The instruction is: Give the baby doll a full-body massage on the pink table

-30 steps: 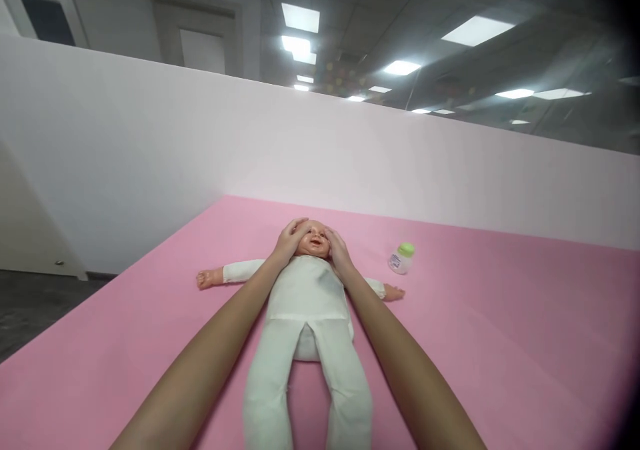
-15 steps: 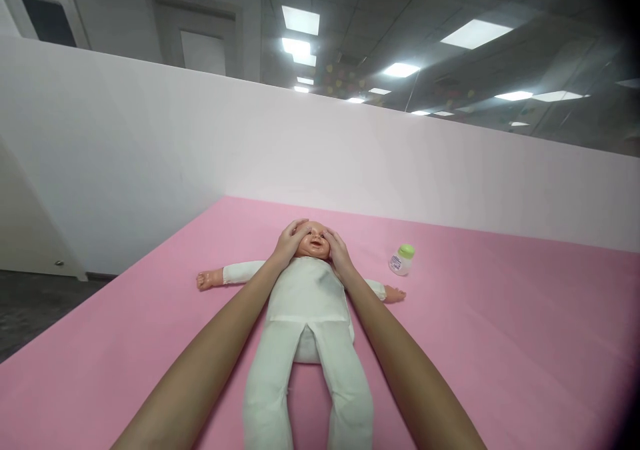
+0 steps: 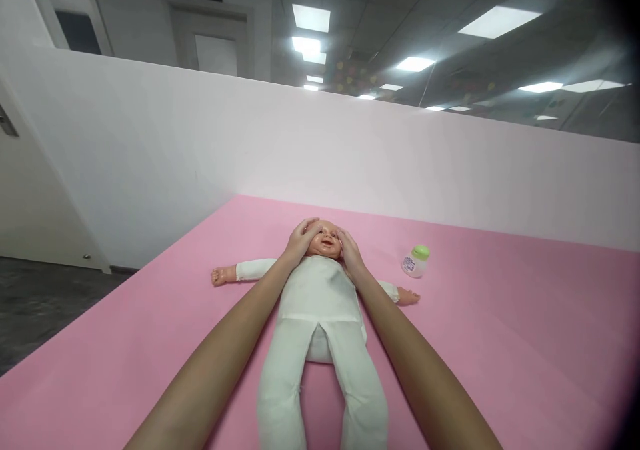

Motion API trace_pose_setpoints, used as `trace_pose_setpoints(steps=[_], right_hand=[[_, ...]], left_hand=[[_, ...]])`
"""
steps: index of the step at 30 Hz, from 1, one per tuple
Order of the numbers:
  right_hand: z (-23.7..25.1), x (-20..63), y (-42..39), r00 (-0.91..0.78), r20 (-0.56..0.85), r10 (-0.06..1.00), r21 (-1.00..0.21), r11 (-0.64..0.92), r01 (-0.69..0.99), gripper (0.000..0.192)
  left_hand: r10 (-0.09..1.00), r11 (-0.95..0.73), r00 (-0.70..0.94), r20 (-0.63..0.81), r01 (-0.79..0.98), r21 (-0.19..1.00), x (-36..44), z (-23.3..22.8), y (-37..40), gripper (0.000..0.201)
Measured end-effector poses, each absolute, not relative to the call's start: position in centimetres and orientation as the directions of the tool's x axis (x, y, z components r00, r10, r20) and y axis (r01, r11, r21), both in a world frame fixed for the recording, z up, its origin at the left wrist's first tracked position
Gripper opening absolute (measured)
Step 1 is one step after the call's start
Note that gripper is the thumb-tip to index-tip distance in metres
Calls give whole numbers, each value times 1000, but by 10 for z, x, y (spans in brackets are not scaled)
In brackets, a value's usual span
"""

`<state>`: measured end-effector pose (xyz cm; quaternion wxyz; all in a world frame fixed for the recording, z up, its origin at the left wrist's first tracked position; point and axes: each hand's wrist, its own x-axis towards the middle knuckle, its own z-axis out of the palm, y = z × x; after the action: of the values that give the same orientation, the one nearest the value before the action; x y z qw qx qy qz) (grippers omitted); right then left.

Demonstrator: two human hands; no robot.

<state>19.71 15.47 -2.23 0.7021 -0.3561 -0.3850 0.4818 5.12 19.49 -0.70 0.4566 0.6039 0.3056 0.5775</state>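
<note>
A baby doll (image 3: 321, 290) with a white cloth body lies on its back, its arms spread out to the sides and its legs toward me. My left hand (image 3: 301, 238) rests on the left side of the doll's head (image 3: 327, 240), the fingers stretched along it toward the brow. On the opposite side my right hand (image 3: 350, 247) lies against the temple and cheek, fingers extended. Both hands touch the head, and neither is wrapped round it. Between them the mouth and nose show; part of the brow is covered. My forearms run along both sides of the doll's body.
A small clear bottle (image 3: 415, 262) with a green cap stands to the right of the doll's head. Everything lies on a pink table surface (image 3: 500, 317). A white partition (image 3: 400, 163) borders its far side, and a door (image 3: 35, 197) is at the left.
The camera view has turned slightly left, so everything sits farther right in the picture. Both hands keep about the same place on the doll's head.
</note>
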Motion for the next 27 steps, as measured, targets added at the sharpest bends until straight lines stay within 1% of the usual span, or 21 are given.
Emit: trace_pose_setpoints(steps=[7, 13, 16, 19, 21, 23, 27], right_hand=[[-21, 197, 155, 238, 179, 955, -876, 265, -403, 41], [-22, 195, 157, 252, 176, 952, -864, 272, -424, 39], [-23, 194, 156, 245, 183, 952, -860, 276, -430, 36], [-24, 195, 157, 231, 195, 953, -861, 279, -425, 37], [-25, 196, 158, 233, 201, 952, -861, 285, -421, 38], [-26, 197, 160, 242, 204, 948, -860, 292, -419, 37], [-28, 197, 163, 257, 204, 945, -855, 300, -424, 36]], left_hand=[[887, -430, 139, 441, -105, 897, 49, -5, 193, 41], [910, -401, 80, 406, -75, 913, 50, 0, 196, 31], [921, -381, 73, 382, -35, 924, 53, 5, 194, 30], [935, -354, 44, 353, 26, 935, 58, 10, 188, 33], [933, -360, 20, 360, 71, 930, 61, 12, 184, 35], [927, -375, 13, 375, 100, 922, 63, 12, 182, 32], [920, -390, 14, 391, 105, 915, 63, 11, 183, 26]])
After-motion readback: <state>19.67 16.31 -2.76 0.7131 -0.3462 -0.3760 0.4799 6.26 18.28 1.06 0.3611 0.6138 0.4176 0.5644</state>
